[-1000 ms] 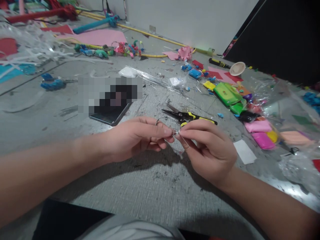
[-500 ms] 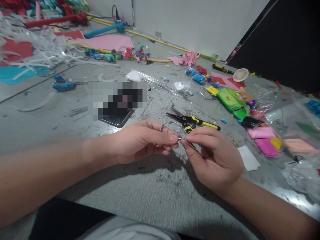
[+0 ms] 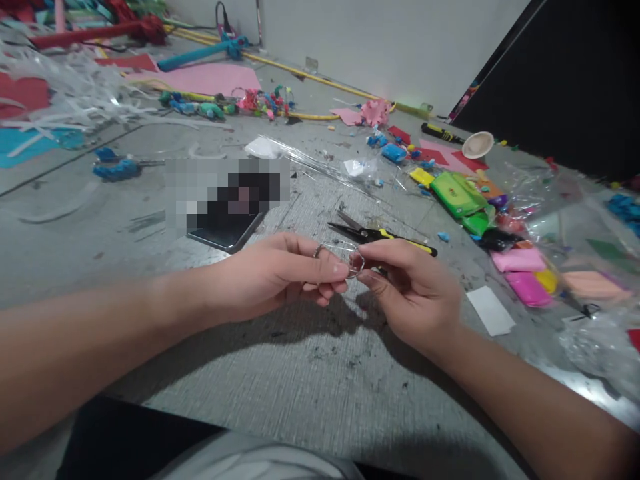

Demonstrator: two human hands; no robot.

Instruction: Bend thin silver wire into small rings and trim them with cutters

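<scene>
Thin silver wire loop (image 3: 363,262), clamped in your left hand (image 3: 287,268) and right hand (image 3: 419,285), black-and-yellow metal snips (image 3: 369,235) beyond the grip

Dim, cool light hangs over the room, apparently from above and ahead, throwing soft shadows beneath the left hand (image 3: 295,267) and right hand (image 3: 417,287) onto the grey floor (image 3: 280,400). White glare flares at lower right beside crumpled clear plastic (image 3: 600,343); blocky pixels mask part of the phone (image 3: 225,235). The black panel (image 3: 565,93) swallows detail. The thin wire (image 3: 363,262) is poorly resolved, far-left white strips (image 3: 75,87) blur, and edges look stretched.
</scene>
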